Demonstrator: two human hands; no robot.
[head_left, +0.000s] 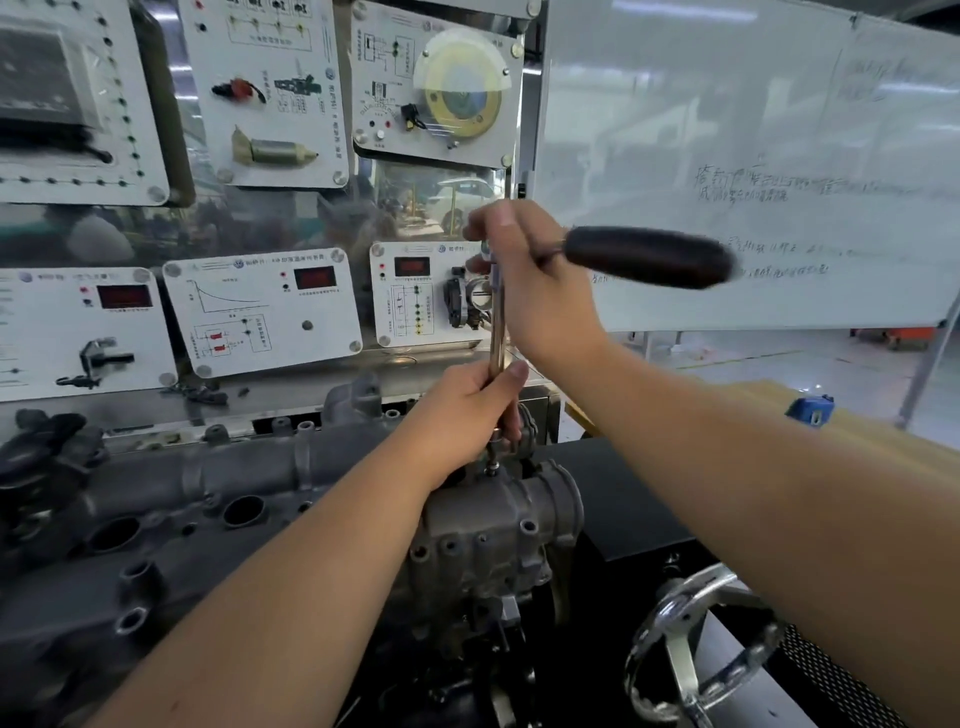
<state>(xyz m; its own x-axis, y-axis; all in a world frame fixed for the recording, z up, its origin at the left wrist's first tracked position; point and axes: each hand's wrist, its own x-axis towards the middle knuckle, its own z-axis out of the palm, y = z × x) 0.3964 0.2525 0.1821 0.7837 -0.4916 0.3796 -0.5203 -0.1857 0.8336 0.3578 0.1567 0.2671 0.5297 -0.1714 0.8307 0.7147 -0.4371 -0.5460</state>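
The extension bar (497, 322) is held upright, its long axis running 12 to 6 o'clock onto a fastener (491, 469) atop the engine housing (493, 525). Its lower end is clamped in the left hand (467, 415) fingers. The ratchet (649, 257) is clasped at its head by the right hand (535, 280), with the handle pointing to 3 o'clock. The swing is judged to fall to that hand.

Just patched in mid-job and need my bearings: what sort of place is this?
Probably an automotive training workshop: white teaching panels with mounted sensors and red readouts line the wall, a written-on whiteboard stands at right, and an engine lies below them.
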